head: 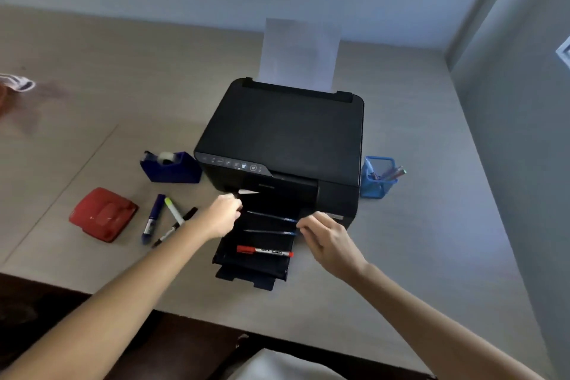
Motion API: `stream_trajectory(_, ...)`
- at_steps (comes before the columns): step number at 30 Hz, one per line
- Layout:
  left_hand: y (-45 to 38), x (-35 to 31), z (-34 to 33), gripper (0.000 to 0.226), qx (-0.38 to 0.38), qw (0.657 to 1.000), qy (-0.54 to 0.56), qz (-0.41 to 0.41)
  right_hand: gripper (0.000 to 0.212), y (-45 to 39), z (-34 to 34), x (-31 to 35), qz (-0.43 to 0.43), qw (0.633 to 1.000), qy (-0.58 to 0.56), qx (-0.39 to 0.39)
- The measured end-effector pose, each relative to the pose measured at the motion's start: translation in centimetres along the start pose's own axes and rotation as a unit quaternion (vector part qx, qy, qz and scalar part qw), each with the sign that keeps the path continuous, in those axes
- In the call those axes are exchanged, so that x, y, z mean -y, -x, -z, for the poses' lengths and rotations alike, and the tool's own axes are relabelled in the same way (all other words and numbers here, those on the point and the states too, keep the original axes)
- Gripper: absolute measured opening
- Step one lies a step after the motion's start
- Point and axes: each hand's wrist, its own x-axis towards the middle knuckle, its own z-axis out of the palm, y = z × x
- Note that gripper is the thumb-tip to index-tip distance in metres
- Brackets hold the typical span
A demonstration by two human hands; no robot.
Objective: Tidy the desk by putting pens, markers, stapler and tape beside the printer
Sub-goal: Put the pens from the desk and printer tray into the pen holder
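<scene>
A black printer [283,133] stands mid-desk with its output tray [256,268] pulled out. On the tray lie two blue pens, the upper blue pen [271,216] and the lower blue pen [270,232], and a red marker [265,251]. My left hand [223,214] is at the tray's left edge with fingers curled near the upper pen's tip. My right hand [327,239] pinches at the upper pen's right end. Left of the printer sit a blue tape dispenser [171,166], a red stapler [103,214], a purple marker [153,219], a yellow-capped highlighter [173,210] and a black marker [174,227].
A blue mesh pen holder [377,176] with a few pens stands right of the printer. White paper [300,52] rises from the rear feed. A wall runs along the right side. A cloth-like item [17,82] lies at the far left. The desk's front edge is close to me.
</scene>
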Motion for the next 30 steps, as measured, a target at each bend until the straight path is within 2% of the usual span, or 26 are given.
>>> stream_trajectory(2,-0.9,1.0,-3.2,0.038,-0.038,0.998,0.002,-0.042,0.016,-0.9,-2.0,0.2,-0.023,0.999,0.013,0.036)
stream_trajectory(4,-2.0,2.0,-5.1,0.059,-0.056,0.993,-0.034,-0.094,0.018,-2.0,-3.8,0.5,-0.060,0.996,0.028,0.058)
stream_trajectory(6,-3.0,2.6,-5.5,0.075,-0.062,0.988,-0.076,-0.118,0.020,-3.1,-5.6,0.8,-0.097,0.990,0.059,0.083)
stream_trajectory(8,-4.0,2.5,-5.2,0.081,-0.058,0.984,-0.112,-0.127,0.023,-4.1,-7.0,0.6,-0.141,0.979,0.095,0.112)
stream_trajectory(13,-6.2,2.6,-5.2,0.060,-0.072,0.972,-0.180,-0.135,0.039,-6.4,-9.1,0.6,-0.225,0.941,0.185,0.171)
stream_trajectory(15,-6.3,2.9,-5.9,0.050,-0.144,0.963,-0.171,-0.147,0.035,-7.1,-9.7,0.5,-0.241,0.926,0.224,0.187)
stream_trajectory(18,-6.3,3.3,-6.2,0.029,-0.172,0.953,-0.175,-0.175,0.022,-7.7,-10.6,0.2,-0.239,0.907,0.279,0.208)
stream_trajectory(21,-6.0,4.0,-6.4,0.025,-0.164,0.963,-0.150,-0.151,0.022,-8.0,-11.1,-0.3,-0.236,0.897,0.297,0.225)
stream_trajectory(25,-5.0,5.9,-6.8,0.032,-0.147,0.979,-0.058,-0.130,0.033,-7.9,-11.1,-1.0,-0.254,0.897,0.281,0.226)
stream_trajectory(27,-3.9,7.3,-6.9,0.019,-0.148,0.980,0.026,-0.127,0.042,-7.6,-10.6,-1.1,-0.282,0.899,0.257,0.214)
stream_trajectory(29,-2.5,8.6,-7.5,0.004,-0.155,0.973,0.097,-0.143,0.040,-7.2,-10.0,-1.1,-0.326,0.902,0.203,0.200)
stream_trajectory(30,-1.8,8.9,-7.8,0.007,-0.145,0.971,0.109,-0.159,0.036,-7.0,-9.6,-0.8,-0.334,0.904,0.178,0.197)
